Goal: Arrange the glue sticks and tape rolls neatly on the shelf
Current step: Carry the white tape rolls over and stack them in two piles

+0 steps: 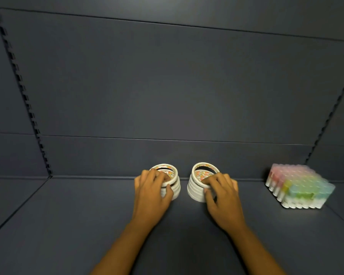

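Note:
Two stacks of white tape rolls stand side by side on the dark shelf point(68, 225), near its back wall. My left hand point(151, 193) grips the left stack point(176, 187), fingers over the top roll and thumb against its side. My right hand point(222, 197) grips the right stack point(193, 188) the same way; its top roll sits tilted. A tight block of upright glue sticks point(298, 187) with pink, yellow, green and blue caps stands at the right, away from both hands.
The dark back panel point(167, 86) rises behind the stacks. Slotted uprights run along the left point(28, 108) and right point(330, 116) sides. Bare shelf surface lies left of the tape stacks and between them and the glue sticks.

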Demonstrator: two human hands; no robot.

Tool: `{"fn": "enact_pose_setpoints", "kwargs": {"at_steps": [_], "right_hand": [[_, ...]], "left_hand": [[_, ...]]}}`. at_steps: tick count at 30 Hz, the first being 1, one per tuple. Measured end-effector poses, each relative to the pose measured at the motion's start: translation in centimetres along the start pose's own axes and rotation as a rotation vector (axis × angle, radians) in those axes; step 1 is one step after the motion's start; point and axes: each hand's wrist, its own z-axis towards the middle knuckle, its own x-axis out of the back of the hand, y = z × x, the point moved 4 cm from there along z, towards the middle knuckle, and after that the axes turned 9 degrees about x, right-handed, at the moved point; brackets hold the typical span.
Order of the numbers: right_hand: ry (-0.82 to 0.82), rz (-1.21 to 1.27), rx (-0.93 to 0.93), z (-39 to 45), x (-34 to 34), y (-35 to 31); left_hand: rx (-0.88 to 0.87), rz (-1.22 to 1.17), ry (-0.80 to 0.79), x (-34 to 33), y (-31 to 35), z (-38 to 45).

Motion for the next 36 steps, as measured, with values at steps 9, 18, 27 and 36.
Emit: {"fn": "enact_pose_setpoints", "kwargs": {"at_steps": [9,18,27,36], "right_hand": [[-0.003,0.022,-0.021,0.0,-0.5,0.8],[-0.033,0.007,-0.030,-0.1,-0.8,0.8],[-0.016,0.020,-0.059,0.0,-0.1,0.2],[-0.107,0.118,0.054,4.5,-0.2,-6.1]], "left_hand": [[-0.035,0.002,0.020,-0.4,-0.2,0.1],[-0.077,0.000,-0.032,-0.5,-0.4,-0.1],[-0.077,0.010,-0.119,0.9,-0.1,-0.8],[-0.051,0.227,-0.185,9.6,-4.0,-1.1]]}}
